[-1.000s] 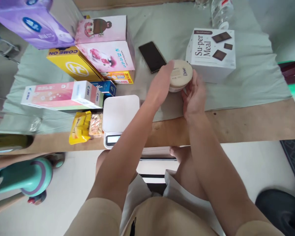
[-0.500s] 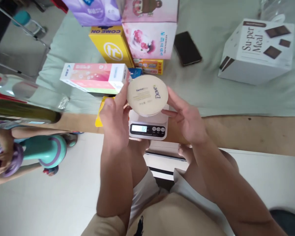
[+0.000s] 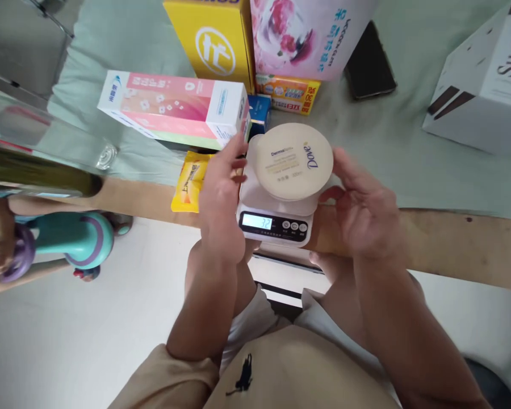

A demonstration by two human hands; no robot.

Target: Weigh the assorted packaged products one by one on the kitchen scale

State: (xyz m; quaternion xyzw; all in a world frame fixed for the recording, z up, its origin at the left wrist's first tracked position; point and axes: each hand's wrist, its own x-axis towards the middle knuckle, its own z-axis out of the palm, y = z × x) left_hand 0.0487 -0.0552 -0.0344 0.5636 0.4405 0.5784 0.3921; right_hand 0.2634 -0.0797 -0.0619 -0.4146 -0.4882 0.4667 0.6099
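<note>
While the round cream-coloured Dove jar [image 3: 294,161] sits lid-up on the white kitchen scale [image 3: 276,213], your left hand [image 3: 222,199] flanks it at nine o'clock and your right hand [image 3: 364,207] at three o'clock, both released with fingers spread. The lid bears blue lettering, and the scale's lit display shows digits. Half a second ago your fingertips touched the jar's rim; now they stand just off it. At ten o'clock lies a pink box [image 3: 174,108].

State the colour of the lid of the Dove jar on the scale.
The Dove jar lid is cream-beige with dark blue lettering, shown in the head view.
</note>
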